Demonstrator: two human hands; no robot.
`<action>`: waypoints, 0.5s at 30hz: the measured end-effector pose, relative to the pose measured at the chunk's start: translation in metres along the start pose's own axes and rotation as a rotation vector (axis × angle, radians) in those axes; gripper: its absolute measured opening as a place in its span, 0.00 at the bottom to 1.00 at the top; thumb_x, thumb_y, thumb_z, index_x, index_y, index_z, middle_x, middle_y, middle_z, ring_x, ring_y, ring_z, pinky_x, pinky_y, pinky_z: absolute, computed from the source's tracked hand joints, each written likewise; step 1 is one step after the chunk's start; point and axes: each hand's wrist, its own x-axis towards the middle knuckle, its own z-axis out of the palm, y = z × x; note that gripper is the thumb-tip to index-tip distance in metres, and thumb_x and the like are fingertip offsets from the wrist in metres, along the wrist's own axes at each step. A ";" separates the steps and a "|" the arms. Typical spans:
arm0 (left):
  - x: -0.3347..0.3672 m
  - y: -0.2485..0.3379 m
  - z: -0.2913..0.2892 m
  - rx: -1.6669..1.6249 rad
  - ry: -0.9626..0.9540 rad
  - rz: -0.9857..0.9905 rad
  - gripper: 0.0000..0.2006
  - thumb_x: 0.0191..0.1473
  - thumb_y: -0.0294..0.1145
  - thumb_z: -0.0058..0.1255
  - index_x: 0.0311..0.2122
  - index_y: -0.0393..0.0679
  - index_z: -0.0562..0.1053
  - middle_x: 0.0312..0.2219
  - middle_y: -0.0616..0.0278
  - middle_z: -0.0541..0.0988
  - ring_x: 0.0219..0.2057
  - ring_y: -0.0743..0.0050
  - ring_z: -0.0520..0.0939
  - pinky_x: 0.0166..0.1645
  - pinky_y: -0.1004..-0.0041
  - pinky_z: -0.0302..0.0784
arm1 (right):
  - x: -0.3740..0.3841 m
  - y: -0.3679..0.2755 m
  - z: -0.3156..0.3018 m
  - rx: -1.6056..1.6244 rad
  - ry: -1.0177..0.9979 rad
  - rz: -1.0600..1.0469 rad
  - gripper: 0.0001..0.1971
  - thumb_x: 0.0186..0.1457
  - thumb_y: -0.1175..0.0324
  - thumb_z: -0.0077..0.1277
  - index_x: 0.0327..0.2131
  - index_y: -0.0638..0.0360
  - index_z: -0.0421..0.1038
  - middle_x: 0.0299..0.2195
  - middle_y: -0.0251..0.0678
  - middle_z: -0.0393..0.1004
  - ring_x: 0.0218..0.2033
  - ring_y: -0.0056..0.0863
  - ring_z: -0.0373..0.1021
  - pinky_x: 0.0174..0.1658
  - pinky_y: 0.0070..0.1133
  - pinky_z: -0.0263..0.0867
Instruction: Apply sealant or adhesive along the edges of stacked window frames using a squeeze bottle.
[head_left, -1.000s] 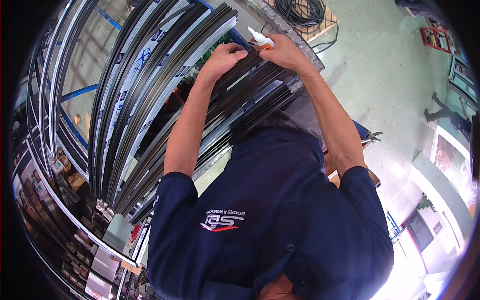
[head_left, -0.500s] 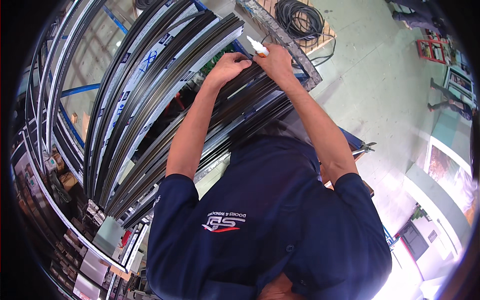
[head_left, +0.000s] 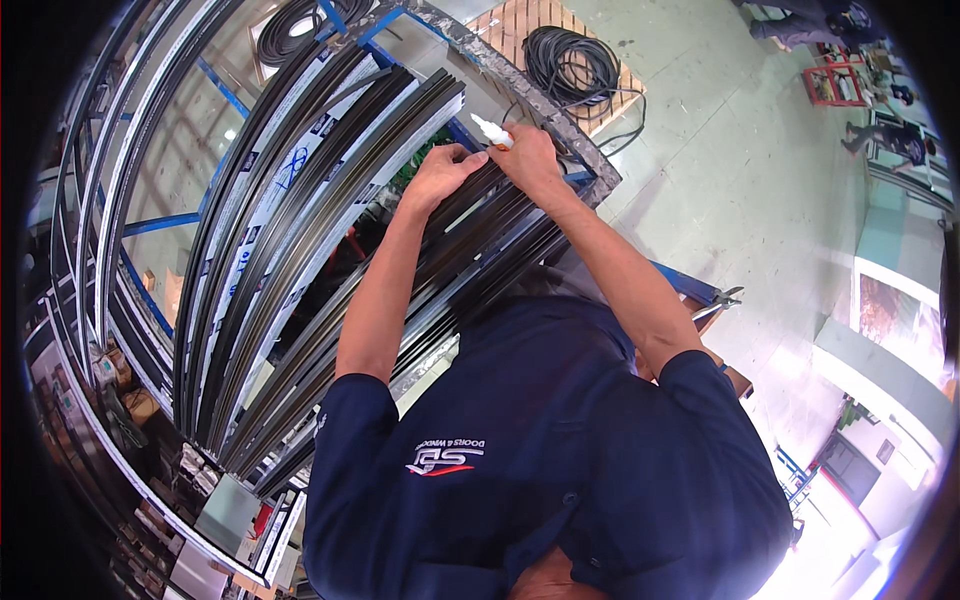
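My right hand (head_left: 532, 162) is closed around a small white squeeze bottle (head_left: 490, 131) with a narrow nozzle and some orange on it. The nozzle points up and to the left, away from me. Close beside it, my left hand (head_left: 440, 180) has its thumb and fingers pressed together at the far ends of the dark long profiles (head_left: 480, 215). What its fingertips hold, if anything, is too small to make out. Both hands rest over these profiles, fingertips nearly meeting. To their left lies a fanned stack of dark and film-covered profiles (head_left: 300, 170).
A blue-and-grey rack frame (head_left: 560, 120) borders the profiles. Beyond it, a coil of black cable (head_left: 572, 65) lies on a wooden pallet (head_left: 610, 105). Pliers (head_left: 728, 298) stick out near my right elbow. Other people (head_left: 890, 140) are far off at the right.
The view has shifted, so the rack and profiles appear lower and more to the left. Both hands stay together at the profile ends, and the bottle remains in my right hand.
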 end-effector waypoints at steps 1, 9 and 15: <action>0.001 0.001 0.001 0.012 -0.005 -0.001 0.25 0.58 0.49 0.60 0.42 0.30 0.81 0.32 0.51 0.84 0.34 0.68 0.82 0.44 0.66 0.77 | 0.000 0.001 0.000 0.006 0.009 -0.006 0.18 0.48 0.62 0.62 0.43 0.54 0.81 0.35 0.47 0.82 0.39 0.50 0.79 0.46 0.40 0.75; 0.006 -0.006 0.002 0.034 -0.038 -0.027 0.25 0.58 0.50 0.59 0.42 0.32 0.80 0.34 0.54 0.83 0.36 0.70 0.81 0.46 0.69 0.75 | -0.009 0.033 -0.027 0.301 -0.060 0.109 0.21 0.48 0.58 0.67 0.44 0.59 0.81 0.32 0.42 0.83 0.33 0.32 0.80 0.43 0.27 0.74; 0.003 0.002 0.001 0.032 -0.025 -0.039 0.24 0.58 0.50 0.59 0.41 0.33 0.80 0.34 0.53 0.83 0.37 0.68 0.81 0.46 0.68 0.74 | -0.070 0.121 -0.068 0.952 0.241 0.334 0.15 0.58 0.66 0.62 0.44 0.68 0.78 0.35 0.39 0.83 0.34 0.25 0.80 0.40 0.20 0.74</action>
